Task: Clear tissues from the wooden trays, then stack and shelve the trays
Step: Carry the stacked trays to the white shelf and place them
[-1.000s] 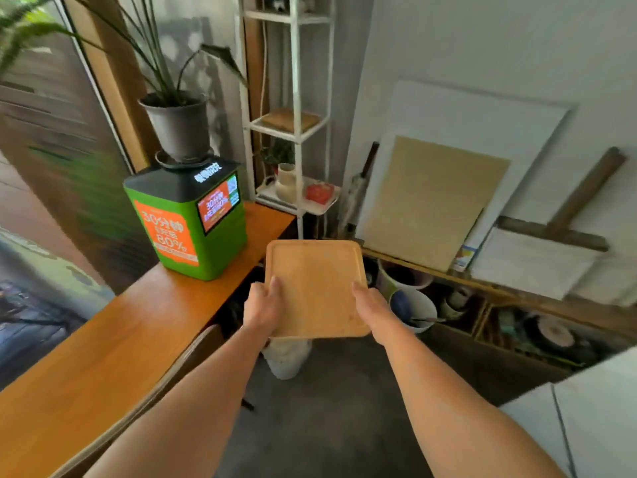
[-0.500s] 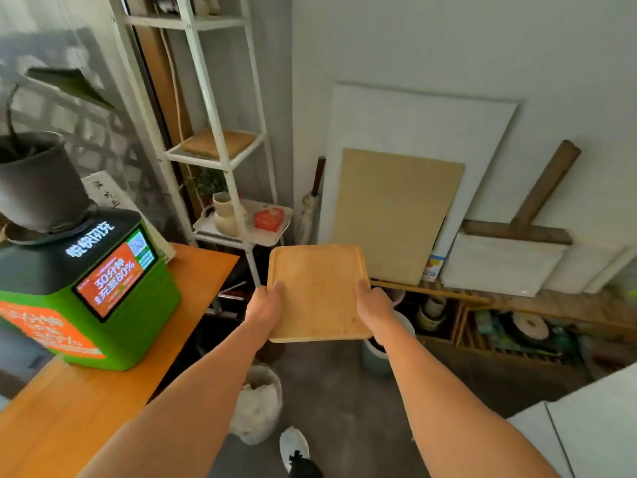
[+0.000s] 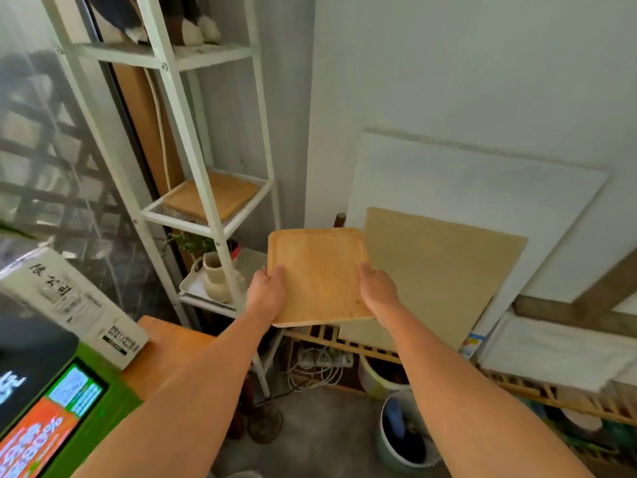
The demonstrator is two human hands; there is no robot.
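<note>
I hold a light wooden tray [image 3: 319, 272] flat in front of me, its top bare of tissues. My left hand [image 3: 266, 292] grips its left edge and my right hand [image 3: 376, 289] grips its right edge, thumbs on top. Whether more trays lie under the top one I cannot tell. Up and to the left stands a white metal shelf unit [image 3: 193, 139]. Another wooden tray [image 3: 220, 194] lies on its mesh middle shelf, above and left of the held tray.
A cream jug [image 3: 215, 279] and a red item sit on the lower shelf. Boards [image 3: 444, 274] lean on the wall at right. Below are a slatted rack, cables and a bucket [image 3: 403, 432]. A green kiosk [image 3: 51, 412] stands on the orange table at lower left.
I have moved closer to the shelf unit with the tray held the same way. The shelf looms larger, and the plant pot and bin have dropped out of view.
</note>
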